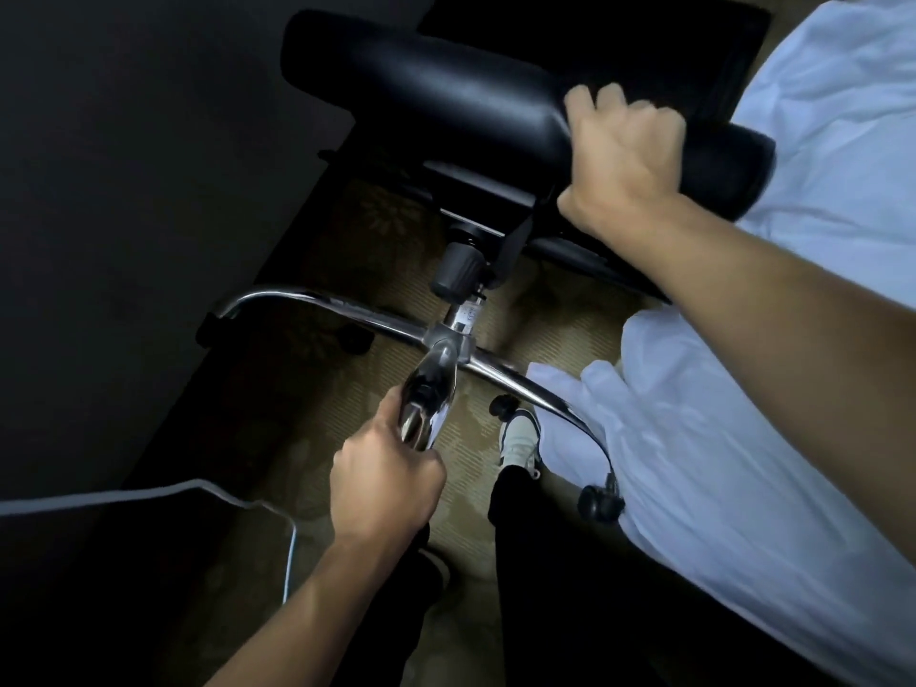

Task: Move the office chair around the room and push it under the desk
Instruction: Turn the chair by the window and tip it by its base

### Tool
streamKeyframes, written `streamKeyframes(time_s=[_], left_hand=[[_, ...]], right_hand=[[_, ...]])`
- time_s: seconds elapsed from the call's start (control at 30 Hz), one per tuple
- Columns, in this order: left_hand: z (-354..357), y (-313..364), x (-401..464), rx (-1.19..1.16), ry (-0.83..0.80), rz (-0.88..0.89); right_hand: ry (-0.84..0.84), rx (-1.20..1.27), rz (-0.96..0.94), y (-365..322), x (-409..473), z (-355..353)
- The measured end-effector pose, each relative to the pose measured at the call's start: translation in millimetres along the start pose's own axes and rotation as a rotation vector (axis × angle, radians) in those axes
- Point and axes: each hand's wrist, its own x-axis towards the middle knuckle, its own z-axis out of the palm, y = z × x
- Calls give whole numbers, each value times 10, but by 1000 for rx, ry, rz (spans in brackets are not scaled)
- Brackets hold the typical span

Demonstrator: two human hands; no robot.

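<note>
Nearest the lens, the left hand [389,480] has its fingers [384,419] closed round one chrome leg [426,404] of the office chair [446,99], gripping it near the leg's outer end, with the bare forearm running down to the lower edge of the view. Fingers of the right hand [627,156] curl over the edge of the black padded seat [495,106] and clamp it, the thumb side hidden behind the cushion. That forearm crosses the view from the right.

From both grips outward, the chair lies tipped on its side, its underside and gas column [458,280] facing the camera. Chrome legs spread from the hub [448,339]; one arcs left to a dark caster [208,329], another sweeps right and down to a caster [600,505] that sits against the white bedding [743,463]. The bed fills the right side, and the seat's far end rests against it. Below the chair lies patterned beige carpet [376,230], where a foot in a white shoe [520,438] and dark trousers stands beside the bedding. Dark furniture fills the left side, too dim to tell what it is.
</note>
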Motion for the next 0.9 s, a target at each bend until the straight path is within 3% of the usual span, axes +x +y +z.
streamKeyframes(time_s=[0.27,0.63,0.9], left_hand=[[31,-749,-492,-7,84,44],[187,-1371,-775,-59,92,133],[412,-2074,-1065,60,189,175]], right_hand=[[110,-72,-16,-598,-782,-270],[148,-11,79,-687,-1620,-270],[213,80,152,-1096,-2398,-218]])
